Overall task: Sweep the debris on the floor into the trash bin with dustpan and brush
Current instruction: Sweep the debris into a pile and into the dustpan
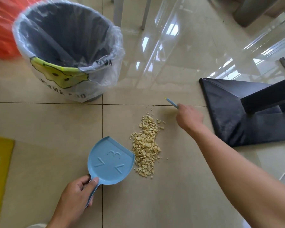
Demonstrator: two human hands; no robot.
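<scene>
Fingers of the left hand (74,196) are wrapped around the handle of the blue dustpan (110,163), low in the middle of the frame. The pan is laid flat on the tiled floor (39,122), and its open edge is turned to the right, just beside the debris (146,145). The pale crumbs are heaped in a long strip that runs from near the pan's lip up and a little to the right. Past the top end of the strip, the right hand (189,118) is closed around a thin blue handle, taken to be the brush (171,102); the bristles cannot be seen. So the heap is kept between both hands, and it looks like the crumbs must be pushed down and left, along the strip, into the pan. A dark stand base (234,112) is set close at the right and could be bumped. Farther off, in the upper left of the frame, the trash bin (64,38) is lined with a clear bag and is left open. Nothing is seen between pan and bin.
</scene>
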